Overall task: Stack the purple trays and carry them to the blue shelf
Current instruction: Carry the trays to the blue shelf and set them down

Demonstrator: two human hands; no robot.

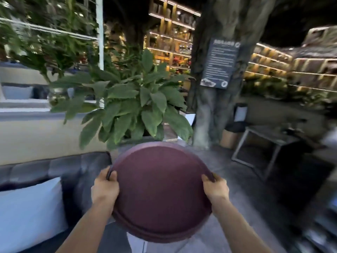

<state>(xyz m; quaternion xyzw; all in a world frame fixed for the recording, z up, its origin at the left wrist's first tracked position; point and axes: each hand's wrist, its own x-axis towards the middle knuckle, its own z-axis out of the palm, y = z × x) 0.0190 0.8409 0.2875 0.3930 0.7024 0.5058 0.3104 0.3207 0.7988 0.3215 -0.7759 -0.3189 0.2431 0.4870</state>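
A stack of round purple trays (pixel 160 189) is held level in front of me at waist height, its layered rims showing along the near edge. My left hand (pixel 104 188) grips the left rim, thumb on top. On the opposite rim my right hand (pixel 216 189) holds the same way. No blue shelf is in view.
A large leafy potted plant (pixel 131 101) stands directly ahead. A dark sofa (pixel 54 167) with a white cushion (pixel 27 216) is at my left. A tree trunk (pixel 209 106) carrying a sign (pixel 219 64) rises ahead right, and a metal-framed side table (pixel 264 143) stands at the right. Lit shelves line the background.
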